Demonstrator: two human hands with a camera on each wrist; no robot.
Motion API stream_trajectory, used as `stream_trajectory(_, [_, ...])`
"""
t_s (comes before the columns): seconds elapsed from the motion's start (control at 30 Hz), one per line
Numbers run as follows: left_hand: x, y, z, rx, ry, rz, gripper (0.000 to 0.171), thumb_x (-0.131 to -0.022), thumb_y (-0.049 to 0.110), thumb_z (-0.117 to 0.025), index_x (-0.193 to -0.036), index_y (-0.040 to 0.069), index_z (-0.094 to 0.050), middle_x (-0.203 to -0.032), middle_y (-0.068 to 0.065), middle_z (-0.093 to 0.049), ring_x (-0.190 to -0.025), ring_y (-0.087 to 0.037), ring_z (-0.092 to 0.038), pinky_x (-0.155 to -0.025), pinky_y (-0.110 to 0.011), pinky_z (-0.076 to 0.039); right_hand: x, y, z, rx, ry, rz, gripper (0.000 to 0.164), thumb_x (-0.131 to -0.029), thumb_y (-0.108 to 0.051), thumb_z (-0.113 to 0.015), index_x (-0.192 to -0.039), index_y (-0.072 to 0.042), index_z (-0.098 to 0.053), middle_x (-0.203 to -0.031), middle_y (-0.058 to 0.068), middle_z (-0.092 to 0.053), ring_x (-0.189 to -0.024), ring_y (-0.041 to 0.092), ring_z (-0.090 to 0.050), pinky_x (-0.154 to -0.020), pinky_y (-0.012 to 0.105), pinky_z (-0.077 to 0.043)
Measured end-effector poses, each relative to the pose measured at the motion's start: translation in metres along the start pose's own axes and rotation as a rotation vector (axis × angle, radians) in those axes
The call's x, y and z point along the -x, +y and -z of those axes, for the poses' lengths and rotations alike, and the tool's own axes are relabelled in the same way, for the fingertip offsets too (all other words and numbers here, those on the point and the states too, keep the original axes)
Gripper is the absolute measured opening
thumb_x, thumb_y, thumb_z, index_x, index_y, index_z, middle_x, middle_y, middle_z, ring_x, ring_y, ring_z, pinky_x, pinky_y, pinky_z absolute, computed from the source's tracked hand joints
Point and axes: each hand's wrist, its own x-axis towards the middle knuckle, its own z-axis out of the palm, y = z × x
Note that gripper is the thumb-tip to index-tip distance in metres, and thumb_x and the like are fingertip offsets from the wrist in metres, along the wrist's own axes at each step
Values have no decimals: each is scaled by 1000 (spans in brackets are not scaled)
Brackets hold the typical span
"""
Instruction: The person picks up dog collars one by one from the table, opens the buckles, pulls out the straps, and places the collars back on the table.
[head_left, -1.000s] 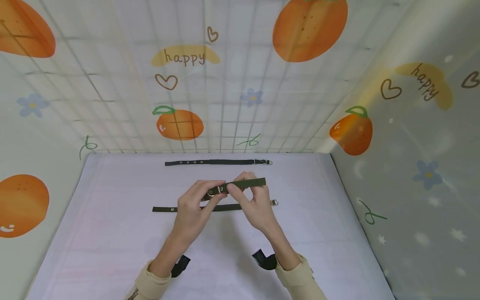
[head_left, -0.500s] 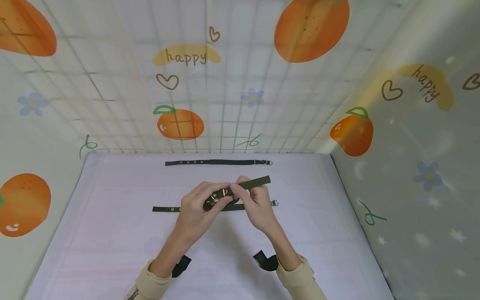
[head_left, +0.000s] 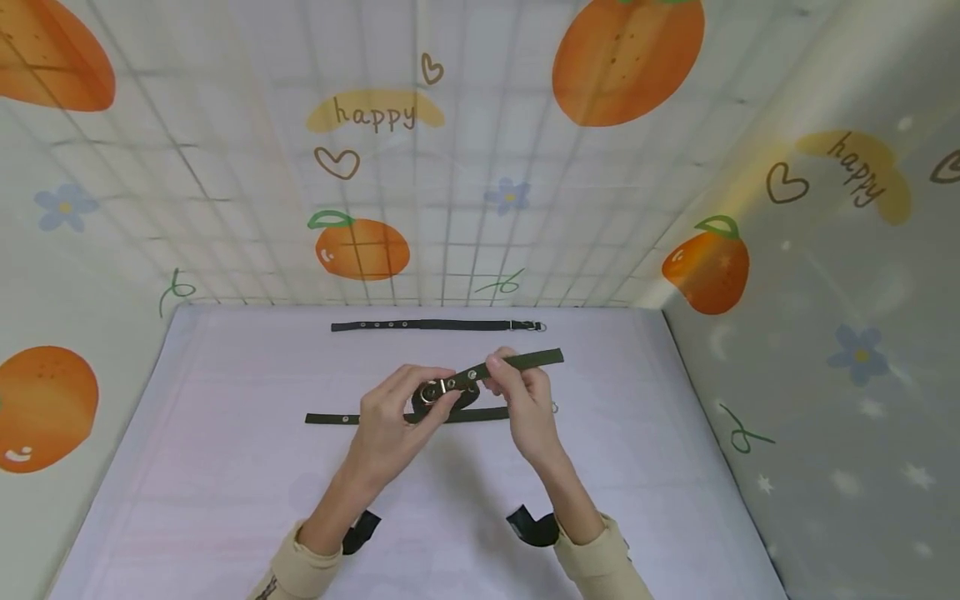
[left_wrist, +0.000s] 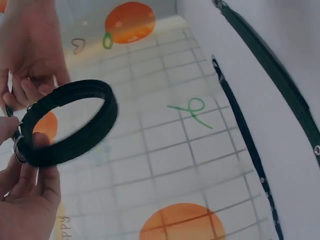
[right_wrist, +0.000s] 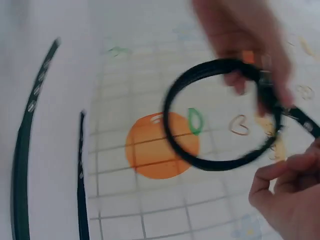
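Both hands hold a dark green pet collar (head_left: 480, 372) above the table; its strap runs through the metal buckle and forms a closed loop, plain in both wrist views. The left hand (head_left: 397, 412) pinches the collar beside the buckle and D-ring (head_left: 428, 392). Pinched in the right hand (head_left: 528, 408) is the strap's free end, which sticks out past the fingers to the upper right. Eyelets show on the strap between the hands. Below them a second green collar (head_left: 330, 419) lies flat, partly covered by the hands. A black collar (head_left: 457, 325) lies straight further back.
A white cloth covers the table (head_left: 225, 492). Behind and at the sides hang printed curtains (head_left: 465, 242) with oranges and grid lines. A black band (head_left: 532, 527) is on each wrist, by the beige sleeves (head_left: 600, 550).
The right hand has moved right along the strap, away from the buckle. More strap and its eyelets now show between the hands; the left hand keeps its hold near the buckle.
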Motion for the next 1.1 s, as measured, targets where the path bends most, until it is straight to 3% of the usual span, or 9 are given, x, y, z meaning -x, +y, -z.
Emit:
stream_trajectory(0.13, [2,-4,-1,4,8,10,25,-97,15,-83,-120,13,-76,-107,0,-79,-88,-10,-71,-73,-16,-57,-4,-4,9,-125,44,-6,42,-111,-15,-49,-74,6,-48,-76,-8,-49,-78,11,-45,-75,23,-41])
stream_trajectory(0.3, [2,-1,-1,22,30,22,25,-96,15,-83,-121,14,-76,-107,0,-79,-88,-9,-70,-73,-15,-54,-4,-9,13,-92,31,41,37,-112,-11,-48,-80,9,-51,-75,-8,-49,-75,11,-43,-71,23,-39])
stream_trajectory(0.63, [3,2,-4,59,38,45,26,-96,14,-83,-121,15,-76,-107,0,-79,-86,-8,-69,-72,-17,-55,-2,-8,14,-77,9,48,37,-113,-14,-46,-80,4,-47,-73,-8,-43,-71,12,-40,-69,23,-36])
stream_trajectory(0.87, [3,2,-6,75,61,35,25,-96,9,-82,-120,14,-77,-104,-2,-80,-84,-10,-69,-74,-21,-57,1,-5,14,11,-74,87,13,-108,-6,-55,-98,3,-56,-83,-10,-50,-79,9,-48,-76,26,-41])
stream_trajectory(1.1, [2,4,-6,83,73,40,25,-95,9,-83,-119,13,-77,-105,-4,-81,-84,-11,-69,-76,-18,-56,2,-6,14,5,-114,75,8,-106,-3,-61,-101,3,-57,-90,-10,-50,-84,8,-47,-75,27,-42])
